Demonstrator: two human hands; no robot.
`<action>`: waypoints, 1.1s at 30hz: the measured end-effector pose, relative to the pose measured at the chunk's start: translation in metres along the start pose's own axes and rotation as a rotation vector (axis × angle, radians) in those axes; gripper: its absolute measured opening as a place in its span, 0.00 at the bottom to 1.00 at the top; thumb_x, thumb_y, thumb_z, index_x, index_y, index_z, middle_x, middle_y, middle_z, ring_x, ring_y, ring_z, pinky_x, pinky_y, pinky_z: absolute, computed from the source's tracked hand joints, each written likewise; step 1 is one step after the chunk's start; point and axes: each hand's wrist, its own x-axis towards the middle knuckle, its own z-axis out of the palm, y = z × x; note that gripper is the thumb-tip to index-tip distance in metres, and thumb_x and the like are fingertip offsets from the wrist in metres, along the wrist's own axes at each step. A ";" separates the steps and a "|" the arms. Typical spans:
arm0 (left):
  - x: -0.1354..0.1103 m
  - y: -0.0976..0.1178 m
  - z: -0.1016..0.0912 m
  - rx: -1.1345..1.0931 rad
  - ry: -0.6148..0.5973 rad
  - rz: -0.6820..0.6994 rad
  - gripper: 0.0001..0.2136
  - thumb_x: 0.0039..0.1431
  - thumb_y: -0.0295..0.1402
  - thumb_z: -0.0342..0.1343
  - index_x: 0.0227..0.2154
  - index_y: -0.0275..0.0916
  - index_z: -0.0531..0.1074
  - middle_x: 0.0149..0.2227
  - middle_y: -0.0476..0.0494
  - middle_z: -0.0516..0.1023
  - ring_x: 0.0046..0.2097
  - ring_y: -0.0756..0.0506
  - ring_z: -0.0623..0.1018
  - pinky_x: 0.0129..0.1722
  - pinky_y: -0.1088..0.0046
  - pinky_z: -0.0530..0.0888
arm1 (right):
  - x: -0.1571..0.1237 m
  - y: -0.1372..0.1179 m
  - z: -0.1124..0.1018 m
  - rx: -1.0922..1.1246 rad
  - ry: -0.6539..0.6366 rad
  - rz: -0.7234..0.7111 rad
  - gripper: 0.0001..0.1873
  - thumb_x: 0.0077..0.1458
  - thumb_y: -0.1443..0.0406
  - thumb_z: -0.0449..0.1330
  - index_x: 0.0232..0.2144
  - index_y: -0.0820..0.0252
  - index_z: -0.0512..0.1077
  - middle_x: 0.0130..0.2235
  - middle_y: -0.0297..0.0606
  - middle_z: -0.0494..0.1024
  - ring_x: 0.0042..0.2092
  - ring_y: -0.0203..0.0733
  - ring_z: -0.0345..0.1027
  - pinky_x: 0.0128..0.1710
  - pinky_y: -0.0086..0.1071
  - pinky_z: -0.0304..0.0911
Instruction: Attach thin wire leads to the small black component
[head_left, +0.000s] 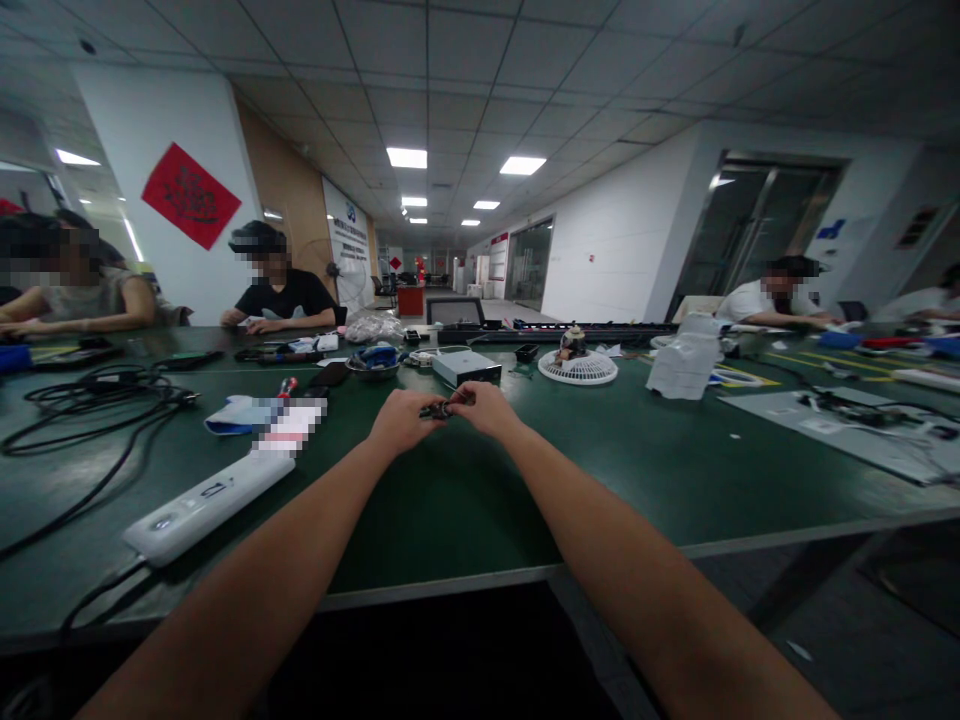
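Left hand (401, 421) and right hand (487, 409) pinch a small dark part (442, 409) in a narrow grip, fingertips on it from both sides. It's held just in front of the silver box (466, 368). Part type too small to tell.

The small dark part (442, 408) looks like matt black plastic with a few dull metal glints, though it is too small to tell for certain. The long white power strip (206, 505) is smooth, faintly glossy plastic. The dark green counter (450, 520) has a smooth, lightly shiny top and a pale, dull metal edge strip (442, 590). The coiled black cable (90, 400) has a smooth, rubbery, matt sheath. The flat silver-grey box (466, 368) looks like satin-finished metal. The round white ribbed disc (577, 368) is moulded plastic with a matt sheen. The crumpled white sheet (682, 362) looks like thin, creased paper or plastic film.
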 end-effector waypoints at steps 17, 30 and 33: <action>-0.001 -0.003 0.000 -0.057 -0.021 0.069 0.16 0.52 0.37 0.61 0.45 0.44 0.76 0.42 0.45 0.81 0.44 0.42 0.77 0.50 0.63 0.67 | 0.000 0.005 0.003 -0.053 -0.083 0.064 0.13 0.50 0.56 0.63 0.26 0.60 0.77 0.25 0.33 0.75 0.28 0.34 0.65 0.26 0.26 0.51; -0.002 0.000 -0.001 -0.068 -0.013 0.036 0.16 0.53 0.39 0.61 0.45 0.42 0.75 0.40 0.44 0.80 0.43 0.42 0.76 0.48 0.65 0.67 | -0.002 0.000 0.000 0.011 -0.072 0.040 0.13 0.55 0.58 0.60 0.27 0.61 0.76 0.25 0.34 0.77 0.29 0.34 0.68 0.29 0.26 0.54; -0.002 0.000 -0.001 -0.060 -0.025 0.036 0.16 0.54 0.39 0.60 0.45 0.42 0.75 0.40 0.43 0.80 0.43 0.42 0.76 0.48 0.64 0.67 | 0.000 0.002 0.003 0.065 -0.095 0.066 0.12 0.55 0.59 0.61 0.26 0.62 0.74 0.26 0.35 0.78 0.30 0.34 0.69 0.28 0.25 0.55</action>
